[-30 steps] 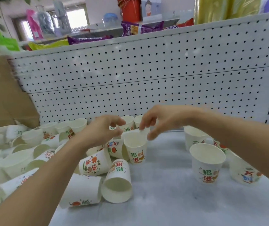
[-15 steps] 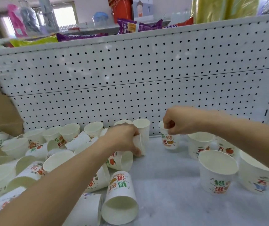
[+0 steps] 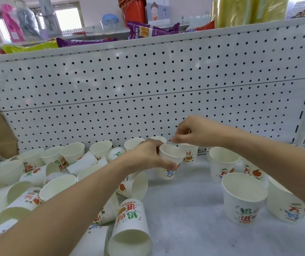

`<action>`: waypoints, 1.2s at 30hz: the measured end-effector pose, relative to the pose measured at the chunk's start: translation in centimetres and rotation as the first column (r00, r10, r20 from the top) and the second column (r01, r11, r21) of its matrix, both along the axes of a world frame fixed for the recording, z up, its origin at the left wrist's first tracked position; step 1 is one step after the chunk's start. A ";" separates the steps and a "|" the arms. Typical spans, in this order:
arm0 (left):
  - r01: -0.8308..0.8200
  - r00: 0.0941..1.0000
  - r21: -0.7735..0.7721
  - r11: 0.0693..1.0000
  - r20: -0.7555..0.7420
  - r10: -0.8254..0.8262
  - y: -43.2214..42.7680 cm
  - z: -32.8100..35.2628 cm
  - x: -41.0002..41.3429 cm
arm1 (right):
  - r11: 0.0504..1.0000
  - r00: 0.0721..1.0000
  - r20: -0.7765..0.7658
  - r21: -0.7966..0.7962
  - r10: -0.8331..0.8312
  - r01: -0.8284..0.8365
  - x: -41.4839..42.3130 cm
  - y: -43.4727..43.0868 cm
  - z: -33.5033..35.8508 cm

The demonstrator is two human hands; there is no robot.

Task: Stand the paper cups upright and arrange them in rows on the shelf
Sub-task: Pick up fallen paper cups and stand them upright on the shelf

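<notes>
- The left hand (image 3: 148, 156) is wrapped around a paper cup (image 3: 170, 159), fingers closed on its side wall, mouth facing up and a little toward the camera. The cup looks close to upright, its long axis near vertical; whether its base touches the shelf (image 3: 184, 209) I cannot tell.
- The right hand (image 3: 194, 132) hovers just above and behind that cup, fingertips drawn together in a loose pinch. Whether it grips anything I cannot tell; it sits over the rim of another upright cup (image 3: 188, 154) near the pegboard back panel (image 3: 148, 89).
- The relation that matters: the held cup is just left of that back cup, and the standing cups lie to the right. The nearest row cup (image 3: 221, 163) stands well right of the left hand, nearer the right hand.
- The jumbled pile (image 3: 46, 178) of cups, many on their sides, lies on the left, under and beside the left arm; a tipped cup (image 3: 129, 226) lies near the front with its mouth toward the camera.
- My judgement: the held cup should be set down beside the back cup, axis vertical, without knocking its neighbour.
</notes>
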State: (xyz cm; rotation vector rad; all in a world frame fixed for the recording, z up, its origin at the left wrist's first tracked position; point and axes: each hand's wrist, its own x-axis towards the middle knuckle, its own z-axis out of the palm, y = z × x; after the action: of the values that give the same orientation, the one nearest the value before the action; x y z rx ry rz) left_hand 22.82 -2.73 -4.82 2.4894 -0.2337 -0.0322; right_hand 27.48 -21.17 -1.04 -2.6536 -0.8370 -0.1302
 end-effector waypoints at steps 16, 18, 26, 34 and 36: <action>-0.136 0.988 0.484 0.865 0.129 0.083 4.3 2.9 -5.9 | 0.964 0.999 -0.042 -0.262 0.021 -0.031 -1.7 1.5 -1.9; -0.125 0.988 0.533 0.837 0.141 0.057 3.9 1.7 -5.8 | 0.959 1.000 0.011 -0.282 0.026 -0.022 -1.7 1.5 -2.1; -0.155 0.975 0.265 0.952 0.197 0.103 2.4 2.0 -3.6 | 0.933 0.990 0.126 -0.343 -0.066 0.106 -1.3 -0.4 -1.8; -0.241 0.960 0.129 0.962 0.176 0.217 -0.2 1.3 -1.3 | 0.964 0.993 0.101 -0.254 -0.058 0.082 -1.8 -1.7 -0.9; -0.250 0.962 0.093 0.964 0.134 0.236 0.0 0.9 -0.9 | 0.974 0.998 0.057 -0.224 -0.019 0.031 -2.1 -1.9 -0.8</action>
State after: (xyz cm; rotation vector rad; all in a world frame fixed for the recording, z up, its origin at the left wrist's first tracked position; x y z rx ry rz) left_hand 21.87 -2.74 -3.94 2.6149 0.0265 0.2153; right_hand 25.35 -23.03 -1.82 -2.8844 -0.8834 -0.1215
